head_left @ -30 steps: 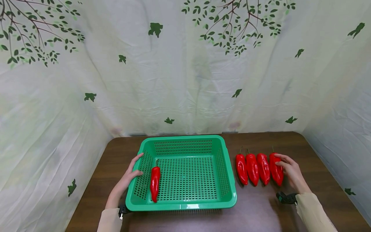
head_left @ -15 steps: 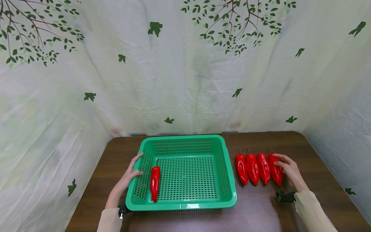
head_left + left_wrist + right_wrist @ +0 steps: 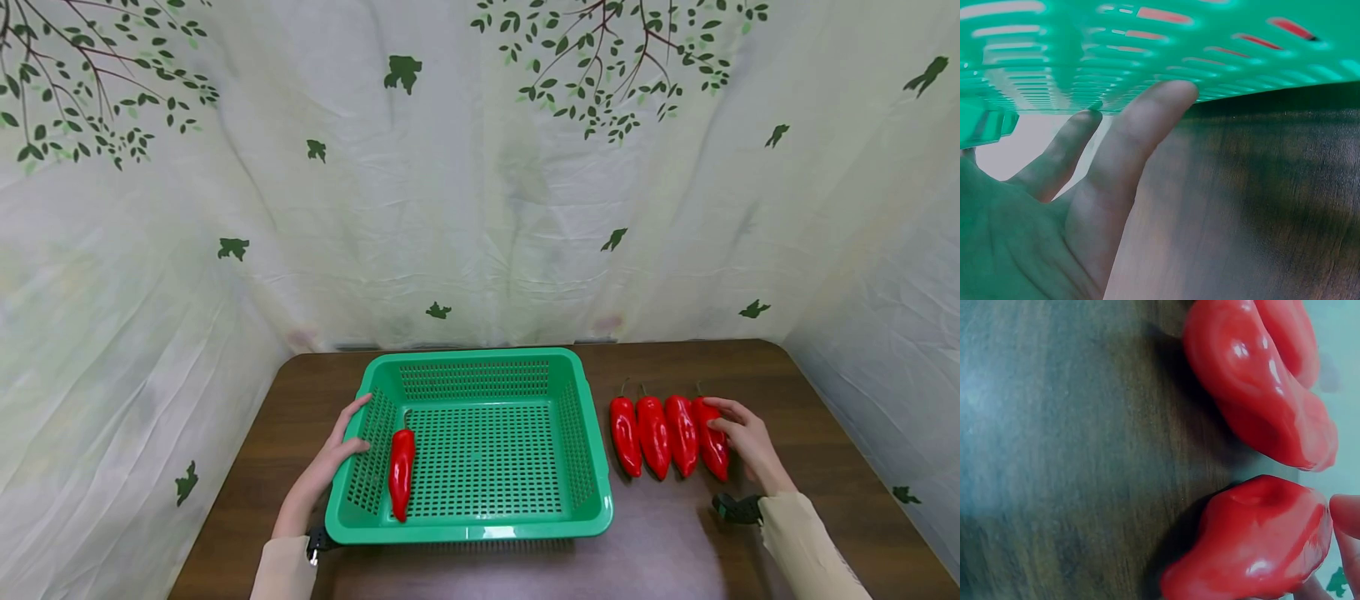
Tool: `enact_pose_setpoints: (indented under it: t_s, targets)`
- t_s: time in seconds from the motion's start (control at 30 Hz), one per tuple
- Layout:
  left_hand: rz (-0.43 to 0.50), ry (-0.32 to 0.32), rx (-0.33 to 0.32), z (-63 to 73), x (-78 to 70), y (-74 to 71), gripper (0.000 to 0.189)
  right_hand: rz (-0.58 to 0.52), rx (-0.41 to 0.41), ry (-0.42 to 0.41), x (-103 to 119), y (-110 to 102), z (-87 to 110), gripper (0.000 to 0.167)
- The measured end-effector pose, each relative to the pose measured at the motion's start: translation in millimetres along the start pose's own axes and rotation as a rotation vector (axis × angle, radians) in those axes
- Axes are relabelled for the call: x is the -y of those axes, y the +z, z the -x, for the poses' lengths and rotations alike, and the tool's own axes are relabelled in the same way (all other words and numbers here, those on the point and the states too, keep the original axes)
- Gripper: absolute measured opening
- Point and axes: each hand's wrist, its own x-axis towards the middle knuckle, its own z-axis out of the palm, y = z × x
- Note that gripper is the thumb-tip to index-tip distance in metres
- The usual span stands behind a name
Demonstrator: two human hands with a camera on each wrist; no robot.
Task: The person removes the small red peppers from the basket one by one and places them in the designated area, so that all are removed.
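Note:
In the head view, a green plastic basket (image 3: 480, 531) stands on the brown table. My left hand (image 3: 330, 450) is at its left side, fingers fairly straight and spread, touching the rim and wall. The left wrist view shows that left hand (image 3: 1085, 169) against the slotted basket wall (image 3: 1222, 37). One red chili pepper (image 3: 402, 475) lies inside on the left. Several red chili peppers lie in a row to the right of the basket. My right hand (image 3: 750, 446) holds the upper part of the rightmost red pepper (image 3: 712, 446) between thumb and fingers; the same pepper (image 3: 1254, 540) shows in the right wrist view.
The row's other peppers are the left one (image 3: 626, 437), the second (image 3: 653, 437) and the third (image 3: 681, 437), lying close together. Wooden tabletop (image 3: 645, 542) lies in front of them. A leaf-printed curtain (image 3: 480, 208) hangs behind the table.
My right hand has slid slightly left with the rightmost pepper, narrowing the gap to its neighbour. My left hand and the basket have stayed in place.

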Motion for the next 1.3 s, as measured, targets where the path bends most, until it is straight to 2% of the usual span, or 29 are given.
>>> enact_pose_setpoints:
  t_s: [0.37,0.6,0.87,1.1,1.3]
  targets:
    - [-0.001,-0.001,-0.007,0.1,-0.9,0.5,0.07,0.015,-0.009,0.007,1.1,1.6,0.3,0.047]
    - [0.003,-0.004,-0.006,0.8,-0.8,0.6,0.07,0.011,-0.054,0.013,0.8,3.2,1.2,0.047]
    - [-0.005,-0.002,-0.006,0.5,-0.4,0.2,0.07,-0.012,-0.106,-0.035,3.2,-0.7,3.3,0.045]
    - [-0.004,-0.004,-0.001,-0.3,0.9,-0.4,0.07,-0.007,-0.106,-0.029,13.6,-3.0,4.6,0.047]
    - [0.004,0.0,0.001,-0.3,0.9,-0.5,0.07,-0.026,-0.116,-0.096,23.0,-1.1,5.8,0.044]
